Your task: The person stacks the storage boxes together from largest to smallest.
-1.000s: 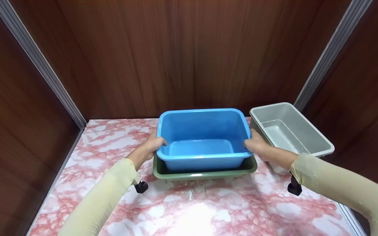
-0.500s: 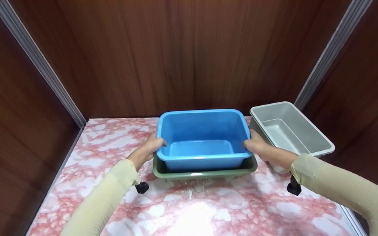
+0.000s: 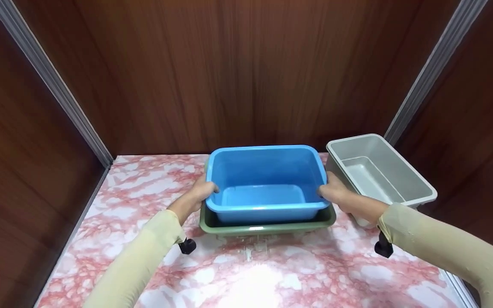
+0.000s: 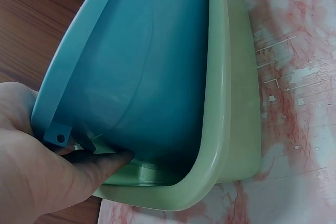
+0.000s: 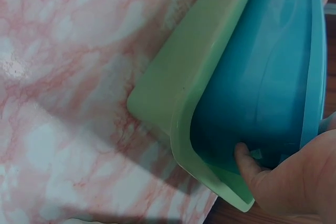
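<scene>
A blue rectangular plastic basin (image 3: pixel 268 214) sits partway down inside a green basin (image 3: pixel 268 230) of like shape. My left hand (image 3: pixel 199 192) grips the blue rim at its left end, thumb over the inside. At the opposite end my right hand (image 3: pixel 334 188) holds the rim the same way. In the left wrist view, fingers (image 4: pixel 113 163) reach under the blue rim, beside a small tab with a hole. The right wrist view shows a finger (image 5: pixel 245 158) against the blue outer wall, within the green rim (image 5: pixel 184 124). The blue basin's underside is hidden inside the green one.
A grey basin (image 3: pixel 413 179) stands at an angle on the right, close by the right forearm. The red-and-white marbled table (image 3: pixel 144 184) meets brown wood-look panels (image 3: pixel 250 77) at the back and both sides, with metal strips in the corners.
The blue basin has come down slightly within the green one, both hands going with it and keeping their grip. The green and grey basins stay in place.
</scene>
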Demonstrator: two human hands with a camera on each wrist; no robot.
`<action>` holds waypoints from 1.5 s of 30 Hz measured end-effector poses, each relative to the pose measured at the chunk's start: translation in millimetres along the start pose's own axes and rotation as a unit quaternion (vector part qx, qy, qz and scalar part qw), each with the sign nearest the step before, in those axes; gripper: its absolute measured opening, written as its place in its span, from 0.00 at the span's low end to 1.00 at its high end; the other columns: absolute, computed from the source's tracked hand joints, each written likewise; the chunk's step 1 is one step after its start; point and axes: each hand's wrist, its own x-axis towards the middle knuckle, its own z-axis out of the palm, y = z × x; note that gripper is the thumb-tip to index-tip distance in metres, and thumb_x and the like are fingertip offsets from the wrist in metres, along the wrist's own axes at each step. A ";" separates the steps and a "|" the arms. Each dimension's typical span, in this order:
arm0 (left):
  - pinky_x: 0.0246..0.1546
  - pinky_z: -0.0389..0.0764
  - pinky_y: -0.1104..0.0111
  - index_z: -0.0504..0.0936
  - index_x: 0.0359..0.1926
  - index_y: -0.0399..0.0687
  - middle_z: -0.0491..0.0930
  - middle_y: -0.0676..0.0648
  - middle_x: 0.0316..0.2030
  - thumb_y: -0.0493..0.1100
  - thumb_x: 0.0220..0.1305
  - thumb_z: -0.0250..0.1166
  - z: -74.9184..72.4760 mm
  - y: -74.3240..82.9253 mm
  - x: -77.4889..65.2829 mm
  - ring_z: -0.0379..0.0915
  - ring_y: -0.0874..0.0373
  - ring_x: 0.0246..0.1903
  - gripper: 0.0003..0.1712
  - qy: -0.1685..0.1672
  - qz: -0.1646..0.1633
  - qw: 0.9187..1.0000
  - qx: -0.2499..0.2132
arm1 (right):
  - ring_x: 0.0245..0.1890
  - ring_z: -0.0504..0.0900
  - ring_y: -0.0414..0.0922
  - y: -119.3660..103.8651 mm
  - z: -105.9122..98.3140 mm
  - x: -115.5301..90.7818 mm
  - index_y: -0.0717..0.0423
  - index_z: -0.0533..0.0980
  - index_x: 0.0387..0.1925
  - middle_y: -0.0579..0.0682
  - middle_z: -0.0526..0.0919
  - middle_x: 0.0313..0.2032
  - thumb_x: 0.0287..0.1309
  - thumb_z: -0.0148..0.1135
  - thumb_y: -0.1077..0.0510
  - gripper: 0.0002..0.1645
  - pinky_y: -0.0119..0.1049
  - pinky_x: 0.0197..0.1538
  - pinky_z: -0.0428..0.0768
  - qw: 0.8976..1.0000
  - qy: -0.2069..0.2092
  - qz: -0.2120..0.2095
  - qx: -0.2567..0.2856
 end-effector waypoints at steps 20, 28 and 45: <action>0.60 0.65 0.49 0.55 0.71 0.33 0.62 0.32 0.65 0.24 0.47 0.52 0.3 -9.3 4.1 0.61 0.43 0.60 0.45 0.006 -0.004 1.000 -0.005 | 0.52 0.69 0.60 6.0 6.0 3.4 0.76 0.60 0.58 0.72 0.70 0.54 0.40 0.50 0.71 0.37 0.54 0.58 0.68 1.000 0.016 0.006 -0.013; 0.59 0.67 0.50 0.54 0.73 0.38 0.61 0.33 0.66 0.26 0.50 0.52 -0.2 -7.1 4.0 0.62 0.43 0.61 0.45 0.010 -0.014 1.000 0.003 | 0.52 0.70 0.59 6.7 7.2 4.8 0.77 0.61 0.57 0.73 0.71 0.54 0.39 0.50 0.71 0.36 0.53 0.57 0.69 1.000 0.019 -0.001 -0.003; 0.60 0.64 0.53 0.56 0.71 0.34 0.63 0.33 0.65 0.28 0.52 0.52 3.2 -11.6 7.1 0.62 0.45 0.59 0.42 0.041 0.016 0.998 0.049 | 0.60 0.65 0.67 12.7 18.7 4.7 0.73 0.50 0.65 0.77 0.65 0.59 0.55 0.54 0.65 0.39 0.58 0.62 0.63 0.997 0.055 -0.008 -0.055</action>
